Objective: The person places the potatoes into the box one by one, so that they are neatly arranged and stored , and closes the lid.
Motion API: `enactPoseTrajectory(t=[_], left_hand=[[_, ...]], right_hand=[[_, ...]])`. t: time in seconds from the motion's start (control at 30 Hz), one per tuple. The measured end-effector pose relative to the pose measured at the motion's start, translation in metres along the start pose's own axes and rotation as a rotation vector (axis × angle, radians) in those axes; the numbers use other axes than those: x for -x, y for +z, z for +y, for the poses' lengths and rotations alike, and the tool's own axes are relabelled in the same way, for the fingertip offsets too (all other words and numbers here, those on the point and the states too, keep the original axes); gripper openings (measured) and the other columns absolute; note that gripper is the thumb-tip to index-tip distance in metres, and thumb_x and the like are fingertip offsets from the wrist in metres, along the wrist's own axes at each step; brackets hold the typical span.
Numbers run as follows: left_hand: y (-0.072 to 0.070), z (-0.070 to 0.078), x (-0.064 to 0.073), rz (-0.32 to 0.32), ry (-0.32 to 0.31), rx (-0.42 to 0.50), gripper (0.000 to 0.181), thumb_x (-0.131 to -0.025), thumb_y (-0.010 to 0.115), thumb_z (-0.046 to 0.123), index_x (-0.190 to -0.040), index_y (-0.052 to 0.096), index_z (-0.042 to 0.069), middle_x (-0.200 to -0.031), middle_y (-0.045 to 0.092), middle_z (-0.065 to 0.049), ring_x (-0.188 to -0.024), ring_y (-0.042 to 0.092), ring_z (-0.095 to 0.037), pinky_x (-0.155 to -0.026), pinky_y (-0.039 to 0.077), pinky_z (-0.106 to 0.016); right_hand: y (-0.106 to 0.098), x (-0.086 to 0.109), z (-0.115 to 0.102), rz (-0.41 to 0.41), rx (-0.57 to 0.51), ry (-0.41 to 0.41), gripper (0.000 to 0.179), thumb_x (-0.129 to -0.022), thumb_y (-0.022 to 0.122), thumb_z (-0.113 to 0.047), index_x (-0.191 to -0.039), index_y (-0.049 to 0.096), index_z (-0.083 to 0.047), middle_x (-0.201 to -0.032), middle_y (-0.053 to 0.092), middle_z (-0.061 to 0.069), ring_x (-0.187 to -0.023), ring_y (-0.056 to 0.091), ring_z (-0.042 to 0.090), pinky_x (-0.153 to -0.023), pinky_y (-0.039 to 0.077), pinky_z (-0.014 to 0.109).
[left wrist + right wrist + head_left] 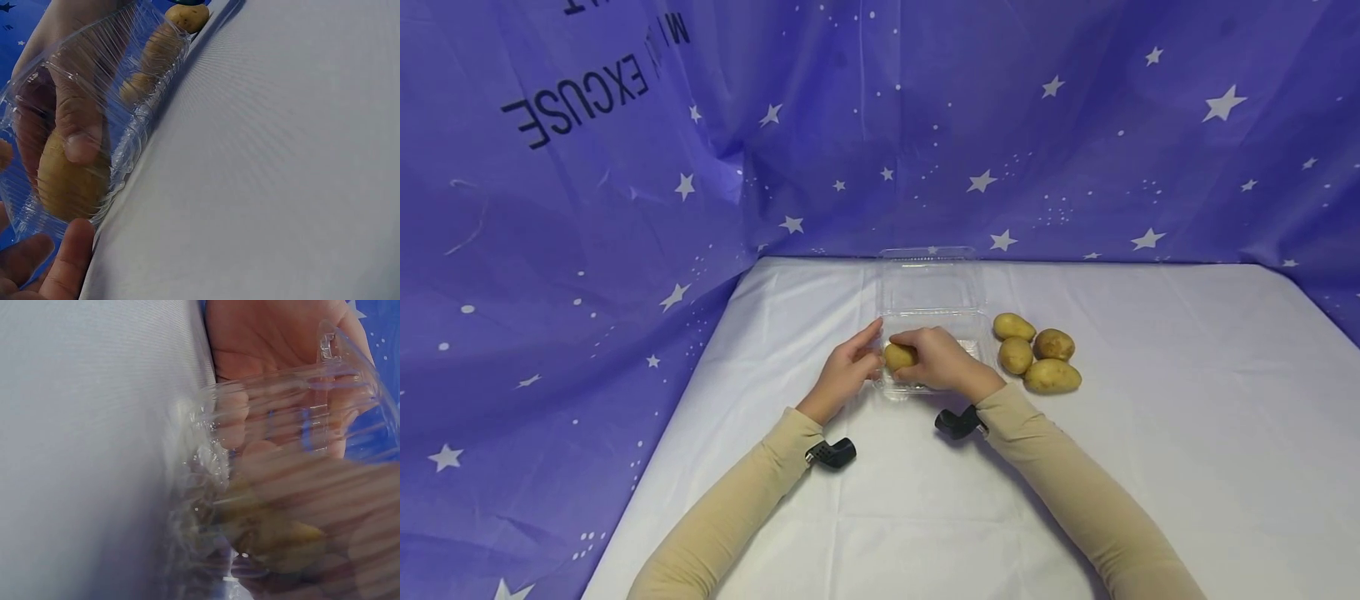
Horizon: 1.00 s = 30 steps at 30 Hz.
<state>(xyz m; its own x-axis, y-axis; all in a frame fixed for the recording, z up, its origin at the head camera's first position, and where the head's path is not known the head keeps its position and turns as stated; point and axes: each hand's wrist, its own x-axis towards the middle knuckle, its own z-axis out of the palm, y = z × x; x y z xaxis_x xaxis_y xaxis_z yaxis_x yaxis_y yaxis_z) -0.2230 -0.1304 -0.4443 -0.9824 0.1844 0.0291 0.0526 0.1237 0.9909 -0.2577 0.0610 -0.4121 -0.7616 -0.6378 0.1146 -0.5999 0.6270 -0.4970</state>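
A clear plastic clamshell container [931,322] stands on the table with its lid raised toward the back. Inside its left end is a potato [898,357], which my right hand [936,360] holds between thumb and fingers. Through the ribbed wall in the left wrist view, the right thumb lies against that potato [72,181], low in the container. My left hand [847,371] is at the container's left side, fingers extended, fingertips right at the wall. In the right wrist view, the left hand [275,344] shows partly behind the clear plastic.
Several potatoes lie in a group just right of the container, one of them nearest the front [1052,377]. A white cloth [895,533] covers the table. Behind and to the left hangs a purple star-patterned curtain [865,125].
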Motion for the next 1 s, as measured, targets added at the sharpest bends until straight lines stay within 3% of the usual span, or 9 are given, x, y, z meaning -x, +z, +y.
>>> enactPoseTrajectory(t=[0.47,0.87,1.0], left_hand=[[-0.0029,-0.0035,-0.0027,-0.004,0.003,0.002,0.068,-0.093,0.049,0.001,-0.158,0.038,0.013,-0.163,0.039,-0.016,-0.126,0.058,-0.027,-0.083,0.058,-0.021],[-0.0006,-0.0026,-0.0003,0.011,-0.004,-0.006,0.068,-0.092,0.05,0.002,-0.157,0.04,0.015,-0.163,0.04,-0.012,-0.117,0.06,-0.019,-0.078,0.056,-0.018],[-0.0003,-0.003,-0.001,0.005,0.002,-0.007,0.068,-0.091,0.049,0.001,-0.158,0.04,0.015,-0.163,0.04,-0.013,-0.117,0.06,-0.021,-0.077,0.056,-0.017]], right_hand=[[0.0001,-0.0002,-0.0001,-0.004,-0.012,0.019,0.057,-0.082,0.082,-0.018,-0.132,0.065,0.004,-0.109,0.077,0.014,-0.087,0.066,0.02,-0.082,0.057,0.036],[-0.0007,0.0021,0.0003,-0.02,-0.033,0.047,0.059,-0.083,0.082,-0.018,-0.134,0.063,0.004,-0.113,0.076,0.015,-0.087,0.065,0.019,-0.08,0.054,0.032],[-0.0013,0.003,0.0009,-0.011,-0.032,0.041,0.059,-0.083,0.081,-0.016,-0.134,0.063,0.005,-0.114,0.076,0.016,-0.09,0.067,0.021,-0.085,0.056,0.036]])
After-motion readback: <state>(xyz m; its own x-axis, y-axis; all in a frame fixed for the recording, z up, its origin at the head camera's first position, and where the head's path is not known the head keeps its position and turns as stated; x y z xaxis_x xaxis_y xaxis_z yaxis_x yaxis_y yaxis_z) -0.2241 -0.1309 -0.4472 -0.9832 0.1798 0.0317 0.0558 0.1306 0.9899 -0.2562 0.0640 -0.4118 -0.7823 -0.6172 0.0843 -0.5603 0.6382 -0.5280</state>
